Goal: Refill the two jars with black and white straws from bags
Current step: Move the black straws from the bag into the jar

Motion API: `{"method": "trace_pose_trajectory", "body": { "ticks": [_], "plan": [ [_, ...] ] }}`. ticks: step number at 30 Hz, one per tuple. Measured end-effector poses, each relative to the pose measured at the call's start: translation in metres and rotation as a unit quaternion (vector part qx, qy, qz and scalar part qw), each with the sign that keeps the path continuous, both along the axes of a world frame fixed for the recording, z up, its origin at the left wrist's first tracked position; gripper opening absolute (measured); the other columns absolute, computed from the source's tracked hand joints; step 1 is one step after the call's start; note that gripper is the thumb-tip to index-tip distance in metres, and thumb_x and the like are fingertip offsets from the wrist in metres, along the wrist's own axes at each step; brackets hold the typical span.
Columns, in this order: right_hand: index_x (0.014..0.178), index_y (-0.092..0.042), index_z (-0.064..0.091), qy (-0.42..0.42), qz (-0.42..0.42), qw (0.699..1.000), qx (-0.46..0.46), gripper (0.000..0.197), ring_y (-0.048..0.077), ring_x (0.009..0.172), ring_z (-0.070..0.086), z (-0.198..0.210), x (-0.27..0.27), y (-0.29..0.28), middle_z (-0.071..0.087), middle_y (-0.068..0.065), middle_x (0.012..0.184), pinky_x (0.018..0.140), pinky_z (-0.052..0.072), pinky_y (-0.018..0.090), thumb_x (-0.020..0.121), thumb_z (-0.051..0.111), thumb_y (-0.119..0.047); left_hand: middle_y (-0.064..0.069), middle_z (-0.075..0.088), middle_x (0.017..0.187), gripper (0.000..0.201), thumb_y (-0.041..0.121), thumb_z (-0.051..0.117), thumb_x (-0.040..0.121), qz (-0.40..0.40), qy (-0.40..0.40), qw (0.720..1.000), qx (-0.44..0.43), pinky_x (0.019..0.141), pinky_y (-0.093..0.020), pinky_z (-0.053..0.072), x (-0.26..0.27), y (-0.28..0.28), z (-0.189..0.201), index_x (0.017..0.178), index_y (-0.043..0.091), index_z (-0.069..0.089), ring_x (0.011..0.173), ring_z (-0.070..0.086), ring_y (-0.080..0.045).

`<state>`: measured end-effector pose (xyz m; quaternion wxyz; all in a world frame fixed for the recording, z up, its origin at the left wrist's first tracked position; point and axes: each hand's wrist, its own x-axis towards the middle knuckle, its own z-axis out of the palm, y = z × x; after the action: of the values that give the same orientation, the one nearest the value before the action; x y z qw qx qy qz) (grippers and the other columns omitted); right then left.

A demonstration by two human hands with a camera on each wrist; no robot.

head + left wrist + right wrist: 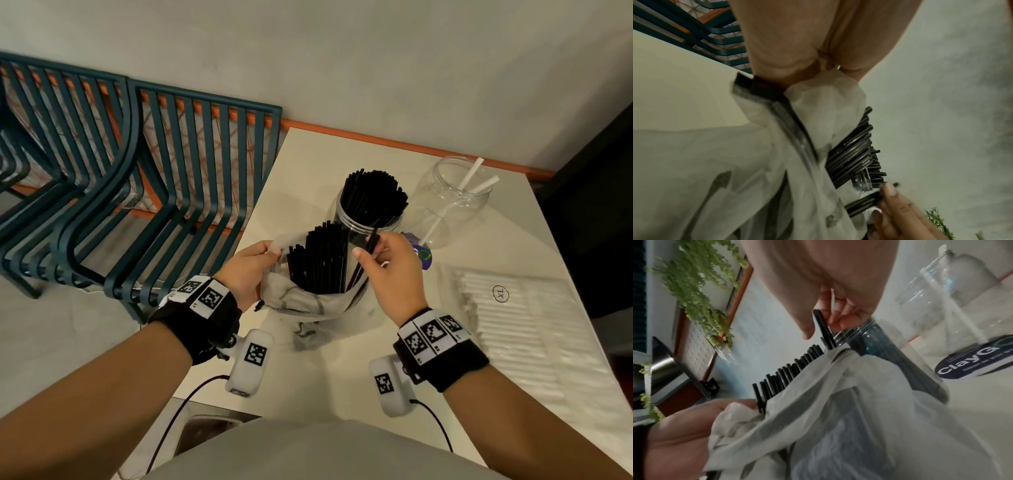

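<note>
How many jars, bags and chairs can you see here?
Jars: 2, one packed with black straws, one nearly empty.
Bags: 2, one of black straws held by both hands, one of white straws lying flat.
Chairs: 2 fully in view.
Total: 6.

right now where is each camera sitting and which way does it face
Head: on the person's head, looking down at the table; both forearms, left hand and right hand show.
Left wrist: under the left hand, looking along it at the bag of black straws it grips; the right hand's fingers show too.
Right wrist: under the right hand, facing the few black straws it pinches; the left hand shows.
Shared: all three see the bag and both hands; head and right wrist see the nearly empty jar.
</note>
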<state>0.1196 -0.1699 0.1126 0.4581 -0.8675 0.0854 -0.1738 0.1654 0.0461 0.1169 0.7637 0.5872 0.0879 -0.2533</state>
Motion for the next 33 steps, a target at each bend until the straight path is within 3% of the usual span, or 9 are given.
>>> {"method": "trace_pose_trajectory", "body": {
  "ticks": [4, 7, 10, 13, 17, 20, 24, 28, 33],
  "plan": [
    [0.116, -0.022, 0.052, 0.144, 0.057, 0.988, 0.007, 0.046, 0.015, 0.103, 0.052, -0.004, -0.001, -0.004, 0.051, 0.0, 0.114, 0.086, 0.043, 0.024, 0.081, 0.067, -0.049, -0.011, 0.062, 0.095, 0.021, 0.012, 0.04, 0.099, -0.014, 0.002, 1.0, 0.005, 0.07, -0.031, 0.052, 0.002, -0.002, -0.003, 0.111, 0.008, 0.057, 0.082, 0.06, -0.022],
    [0.126, -0.029, 0.052, 0.154, 0.113, 0.979, -0.066, 0.067, 0.018, 0.12, 0.04, -0.013, 0.002, -0.001, 0.045, -0.003, 0.127, 0.102, 0.035, 0.033, 0.071, 0.068, -0.062, -0.01, 0.063, 0.092, 0.022, 0.008, 0.038, 0.099, -0.02, 0.006, 1.0, 0.003, 0.074, -0.033, 0.049, 0.003, -0.005, -0.004, 0.103, 0.011, 0.059, 0.083, 0.059, -0.022],
    [0.132, -0.027, 0.051, 0.172, 0.107, 0.974, -0.099, 0.081, 0.018, 0.12, 0.032, -0.016, 0.008, 0.005, 0.042, -0.004, 0.124, 0.104, 0.03, 0.032, 0.064, 0.076, -0.061, -0.011, 0.062, 0.095, 0.026, 0.005, 0.035, 0.099, -0.039, 0.006, 0.999, -0.004, 0.078, -0.035, 0.047, 0.002, -0.008, -0.005, 0.104, 0.013, 0.059, 0.088, 0.057, -0.024],
    [0.117, -0.023, 0.057, 0.177, 0.111, 0.975, -0.074, 0.07, 0.019, 0.117, 0.035, -0.014, 0.01, 0.014, 0.041, -0.004, 0.112, 0.104, 0.034, 0.037, 0.06, 0.083, -0.053, -0.011, 0.061, 0.093, 0.027, 0.004, 0.033, 0.099, -0.052, 0.003, 0.999, -0.012, 0.075, -0.033, 0.049, 0.0, -0.01, -0.003, 0.101, 0.013, 0.058, 0.084, 0.058, -0.021],
    [0.086, -0.04, 0.051, 0.132, 0.088, 0.986, 0.052, 0.047, 0.026, 0.113, 0.051, -0.014, 0.009, 0.019, 0.056, 0.001, 0.11, 0.098, 0.045, 0.047, 0.054, 0.082, -0.056, -0.012, 0.059, 0.092, 0.025, 0.003, 0.034, 0.098, -0.033, 0.006, 0.999, -0.016, 0.074, -0.032, 0.049, 0.002, -0.008, -0.004, 0.099, 0.011, 0.058, 0.081, 0.057, -0.022],
    [0.098, -0.034, 0.061, 0.101, 0.083, 0.985, 0.114, 0.047, 0.02, 0.109, 0.06, -0.013, 0.01, 0.015, 0.064, 0.003, 0.11, 0.095, 0.05, 0.042, 0.061, 0.079, -0.056, -0.013, 0.056, 0.092, 0.023, 0.004, 0.035, 0.098, -0.009, 0.007, 1.0, -0.013, 0.075, -0.033, 0.046, 0.006, -0.003, -0.006, 0.099, 0.011, 0.057, 0.082, 0.055, -0.022],
    [0.1, -0.015, 0.068, 0.063, 0.076, 0.976, 0.196, 0.021, 0.006, 0.094, 0.066, 0.003, 0.009, 0.009, 0.07, -0.002, 0.096, 0.083, 0.05, 0.021, 0.081, 0.075, -0.019, -0.012, 0.056, 0.092, 0.025, 0.003, 0.035, 0.098, 0.005, 0.002, 1.0, -0.01, 0.072, -0.032, 0.045, 0.01, -0.003, -0.006, 0.096, 0.011, 0.058, 0.081, 0.054, -0.021],
    [0.097, -0.014, 0.072, 0.035, 0.063, 0.966, 0.249, 0.011, -0.001, 0.095, 0.065, 0.024, 0.008, 0.008, 0.071, -0.009, 0.094, 0.081, 0.046, 0.01, 0.087, 0.068, -0.012, -0.012, 0.056, 0.091, 0.021, 0.004, 0.036, 0.098, 0.004, 0.005, 1.0, -0.013, 0.068, -0.029, 0.048, 0.012, -0.005, -0.007, 0.098, 0.01, 0.056, 0.079, 0.055, -0.021],
    [0.082, -0.02, 0.071, -0.002, 0.067, 0.969, 0.238, 0.015, 0.012, 0.094, 0.068, 0.058, 0.008, 0.004, 0.074, 0.001, 0.091, 0.082, 0.049, 0.021, 0.091, 0.061, -0.014, -0.011, 0.057, 0.086, 0.019, 0.006, 0.037, 0.098, -0.001, -0.006, 1.0, -0.013, 0.062, -0.024, 0.051, 0.015, -0.007, -0.007, 0.094, 0.009, 0.055, 0.075, 0.055, -0.02]
  ]
}}
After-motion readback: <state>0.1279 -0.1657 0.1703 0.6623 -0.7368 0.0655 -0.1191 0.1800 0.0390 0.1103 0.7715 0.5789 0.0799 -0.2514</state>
